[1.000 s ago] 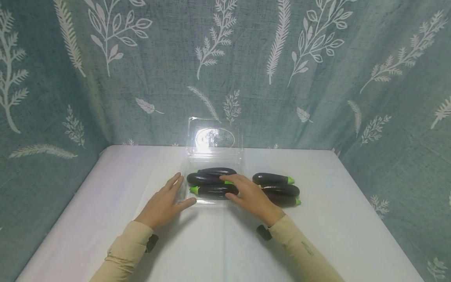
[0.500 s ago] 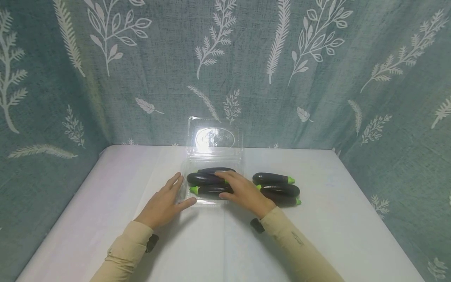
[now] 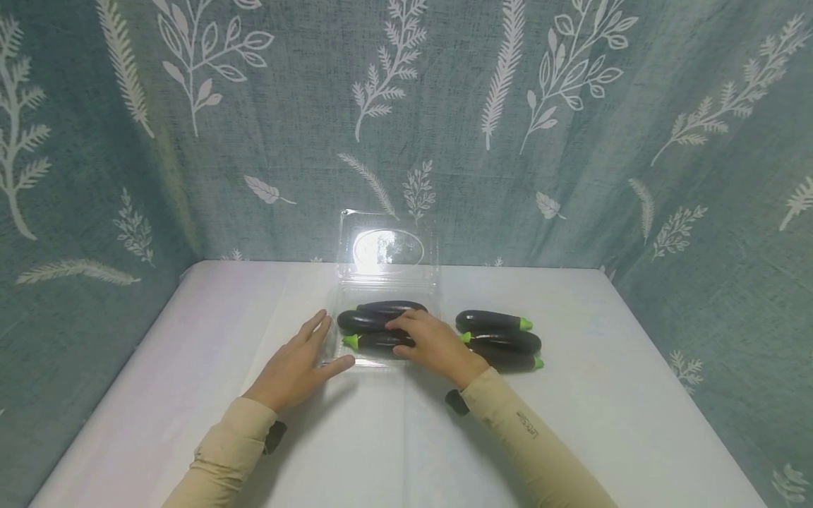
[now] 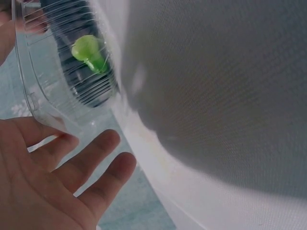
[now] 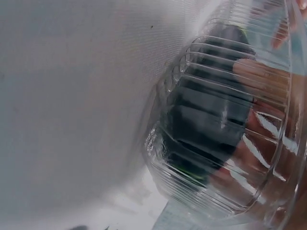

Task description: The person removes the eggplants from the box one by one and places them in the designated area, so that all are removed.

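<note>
A clear plastic clamshell container (image 3: 371, 363) stands with its lid (image 3: 387, 250) raised at the back. Several dark eggplants lie in it, among them a front eggplant (image 3: 377, 342) with its green stem to the left and a middle eggplant (image 3: 358, 322). My left hand (image 3: 292, 367) rests at the container's left side, fingers spread and straight, the thumb by the front corner. My right hand (image 3: 438, 346) reaches into the right half, thumb and bent fingers about the front eggplant's right end. In the right wrist view that hand shows through the ribbed wall (image 5: 211, 81) beside a dark eggplant (image 5: 206, 120).
To the container's right, several more eggplants (image 3: 504, 342) lie together on the white tablecloth (image 3: 610, 395), close to my right hand and forearm. A teal leaf-patterned curtain (image 3: 298, 141) hangs behind the table and along both sides.
My right hand has moved left over the eggplants in the container, and its fingers have bent and come closer to the thumb. The left hand has stayed in place.
</note>
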`<state>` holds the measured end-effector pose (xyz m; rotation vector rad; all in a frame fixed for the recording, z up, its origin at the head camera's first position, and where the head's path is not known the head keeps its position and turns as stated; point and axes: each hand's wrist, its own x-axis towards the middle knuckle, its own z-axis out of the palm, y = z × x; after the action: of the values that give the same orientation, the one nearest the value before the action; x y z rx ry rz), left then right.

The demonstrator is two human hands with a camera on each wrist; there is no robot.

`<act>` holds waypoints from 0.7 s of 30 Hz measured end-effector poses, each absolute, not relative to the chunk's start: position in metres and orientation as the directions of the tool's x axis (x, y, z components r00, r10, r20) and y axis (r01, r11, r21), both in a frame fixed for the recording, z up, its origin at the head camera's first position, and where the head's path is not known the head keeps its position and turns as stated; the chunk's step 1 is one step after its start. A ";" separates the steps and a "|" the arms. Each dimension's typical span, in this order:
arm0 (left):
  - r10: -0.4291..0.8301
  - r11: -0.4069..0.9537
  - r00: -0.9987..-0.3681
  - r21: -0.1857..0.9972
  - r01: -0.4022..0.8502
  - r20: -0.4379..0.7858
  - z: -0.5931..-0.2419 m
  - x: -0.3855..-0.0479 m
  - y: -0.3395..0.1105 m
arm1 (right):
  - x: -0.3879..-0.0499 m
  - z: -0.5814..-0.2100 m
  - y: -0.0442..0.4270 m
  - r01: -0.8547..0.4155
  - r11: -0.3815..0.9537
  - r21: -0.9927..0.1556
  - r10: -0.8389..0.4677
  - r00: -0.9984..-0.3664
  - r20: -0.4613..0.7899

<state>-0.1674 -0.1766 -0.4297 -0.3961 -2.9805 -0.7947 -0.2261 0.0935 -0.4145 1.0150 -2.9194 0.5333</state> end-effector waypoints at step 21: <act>0.240 0.834 -0.966 0.488 0.257 0.098 -0.426 -0.165 -0.176 | -0.226 -0.415 0.090 -0.640 0.725 -0.257 -0.633 -0.765 0.121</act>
<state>-0.1655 -0.1763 -0.4257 -0.4032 -2.9778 -0.7990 -0.2259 0.0902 -0.4153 1.0677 -2.8944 0.4448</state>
